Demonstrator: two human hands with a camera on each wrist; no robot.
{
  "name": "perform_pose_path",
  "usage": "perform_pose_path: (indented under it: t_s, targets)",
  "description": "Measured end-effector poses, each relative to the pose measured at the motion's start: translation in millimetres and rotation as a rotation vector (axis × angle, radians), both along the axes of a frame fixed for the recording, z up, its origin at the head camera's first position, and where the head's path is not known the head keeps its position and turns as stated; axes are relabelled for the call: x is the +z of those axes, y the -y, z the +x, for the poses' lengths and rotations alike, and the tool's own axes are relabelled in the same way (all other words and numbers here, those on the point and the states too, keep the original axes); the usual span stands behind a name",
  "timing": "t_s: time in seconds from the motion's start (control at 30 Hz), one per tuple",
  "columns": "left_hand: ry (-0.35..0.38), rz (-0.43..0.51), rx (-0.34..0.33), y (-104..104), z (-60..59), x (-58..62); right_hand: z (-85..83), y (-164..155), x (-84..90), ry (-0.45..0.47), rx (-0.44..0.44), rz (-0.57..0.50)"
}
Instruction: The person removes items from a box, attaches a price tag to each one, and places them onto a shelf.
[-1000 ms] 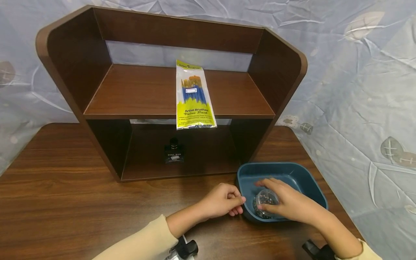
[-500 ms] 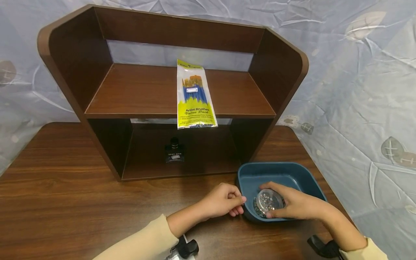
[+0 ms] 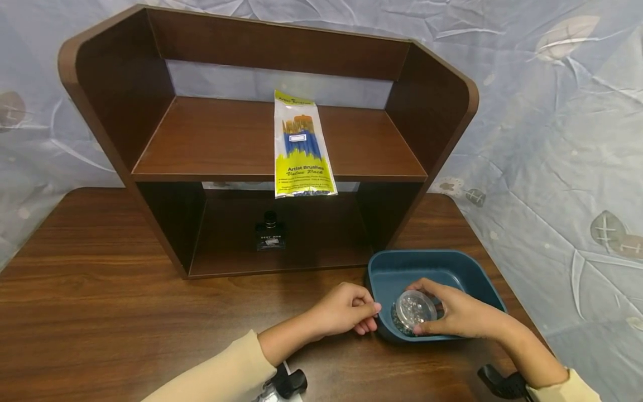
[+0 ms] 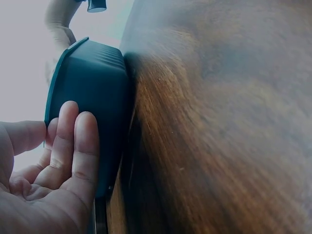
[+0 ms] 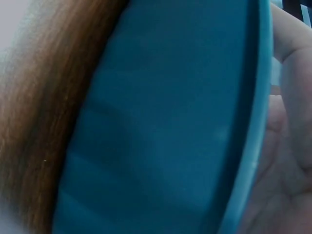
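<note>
In the head view, a clear round container (image 3: pixel 416 309) of small glittering pieces is seen inside the blue basin (image 3: pixel 433 269), near its left end. It is gripped by the right hand (image 3: pixel 454 314), the thumb on the near side and fingers on the far side. Whether it is rested on the basin's floor or held slightly above it cannot be told, nor can it be told whether its top is sealed. Should the top be loose, pieces could be spilled into the basin by any tilt; should the smooth wall be held too lightly, the container could be dropped there. Behind the basin and to its left, a shelf unit (image 3: pixel 397 181) is stood, with a brush packet (image 3: pixel 305 146) overhanging its middle board; if that edge were brushed by an arm, the packet could be knocked down.

In the left wrist view, the basin's rim appears to be pinched between thumb and forefinger of the left hand (image 4: pixel 56 168), two other fingers being laid along its outer wall. By a hard pull there, the basin could be tipped or dragged, and the container jolted.

In the right wrist view, the palm is seen beyond the basin's rim; the container is hidden, and the fingertips' hold cannot be judged. If the wrist were lowered, the rim could be caught.
</note>
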State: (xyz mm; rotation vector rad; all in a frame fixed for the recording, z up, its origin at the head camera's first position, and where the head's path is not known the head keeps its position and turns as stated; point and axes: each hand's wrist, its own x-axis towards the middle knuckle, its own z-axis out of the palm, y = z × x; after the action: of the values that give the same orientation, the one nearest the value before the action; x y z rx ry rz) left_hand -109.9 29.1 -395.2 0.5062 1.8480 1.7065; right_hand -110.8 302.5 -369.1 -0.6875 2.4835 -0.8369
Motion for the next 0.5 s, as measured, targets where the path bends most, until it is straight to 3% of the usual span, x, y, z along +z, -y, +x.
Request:
perform_pose_path:
  t_s: [0.2,0.5]
  targets:
    - [0.006,0.004,0.002,-0.8,0.1,-1.4,0.1,0.1,-4.4,-0.094,-0.027,0.038]
    - [0.006,0.004,-0.003,-1.2,0.8,-0.8,-1.0,1.2,-7.8,-0.163,-0.013,0.016]
